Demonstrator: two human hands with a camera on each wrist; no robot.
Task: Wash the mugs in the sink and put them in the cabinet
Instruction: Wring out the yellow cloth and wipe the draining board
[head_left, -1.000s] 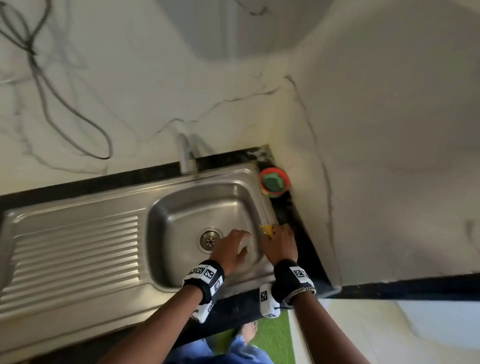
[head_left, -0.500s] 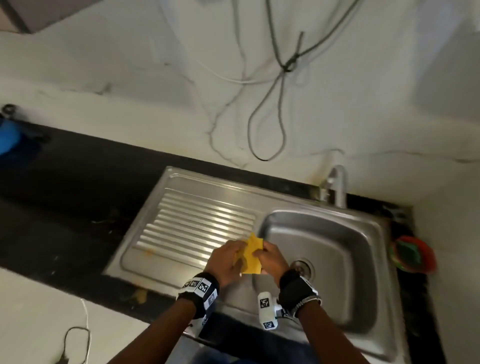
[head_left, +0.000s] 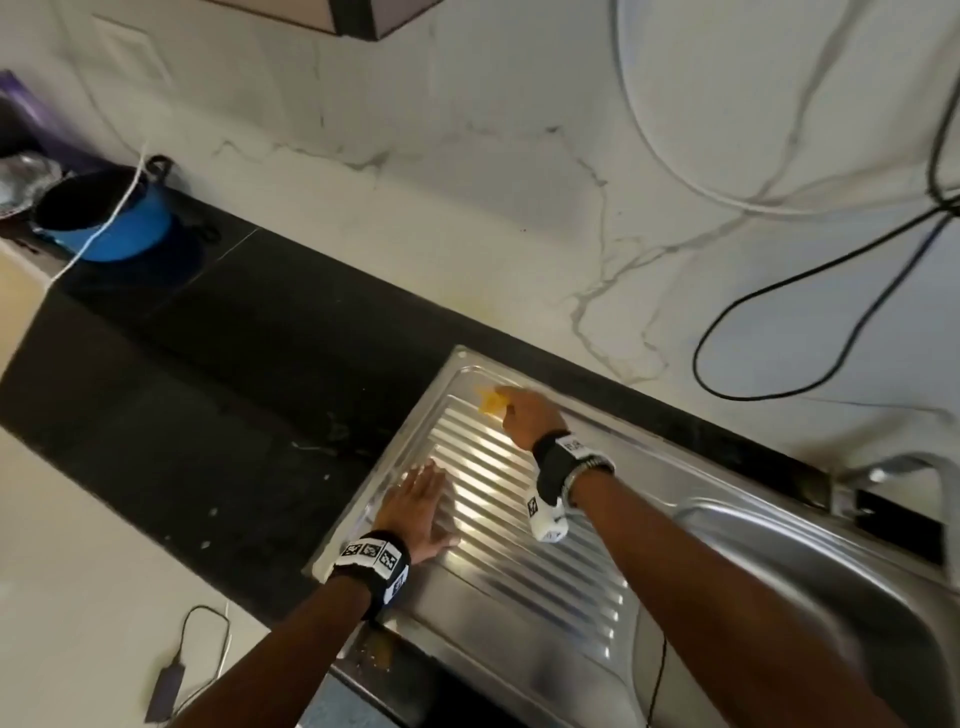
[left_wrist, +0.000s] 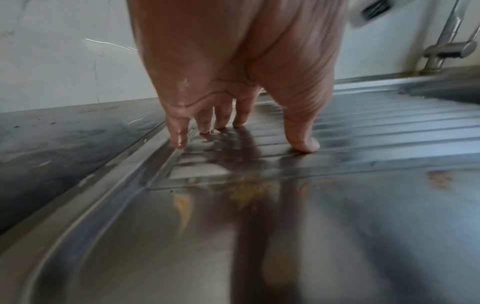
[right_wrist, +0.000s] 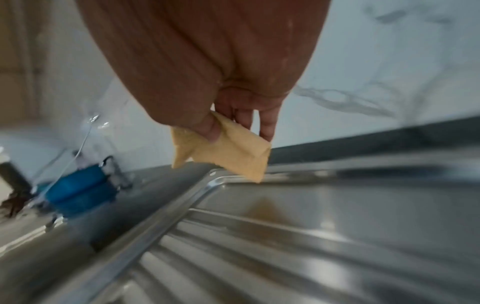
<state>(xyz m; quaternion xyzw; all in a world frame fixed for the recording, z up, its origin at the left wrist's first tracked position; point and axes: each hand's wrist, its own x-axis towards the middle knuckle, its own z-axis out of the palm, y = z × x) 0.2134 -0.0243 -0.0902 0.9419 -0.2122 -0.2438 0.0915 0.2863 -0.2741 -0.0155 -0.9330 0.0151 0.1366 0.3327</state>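
Observation:
No mug shows in any view. My right hand (head_left: 519, 413) (right_wrist: 233, 123) pinches a folded yellow cloth (head_left: 491, 401) (right_wrist: 228, 152) between thumb and fingers, just above the far left corner of the steel drainboard (head_left: 519, 545). My left hand (head_left: 415, 501) (left_wrist: 233, 127) lies flat with straight fingers, its fingertips (left_wrist: 179, 142) touching the ribbed drainboard (left_wrist: 363, 131) near its left edge. The sink basin (head_left: 831, 597) lies to the right, only partly in view.
A blue pot (head_left: 98, 218) (right_wrist: 78, 193) stands on the black counter (head_left: 218, 374) at the far left. The tap (head_left: 893, 473) (left_wrist: 446, 47) rises behind the basin. Cables (head_left: 831, 270) hang on the marble wall. A cabinet's underside (head_left: 358, 18) shows at the top.
Both hands left the basin and moved left over the drainboard. The left hand let go of the cloth and lies flat; the right carried the cloth to the far corner.

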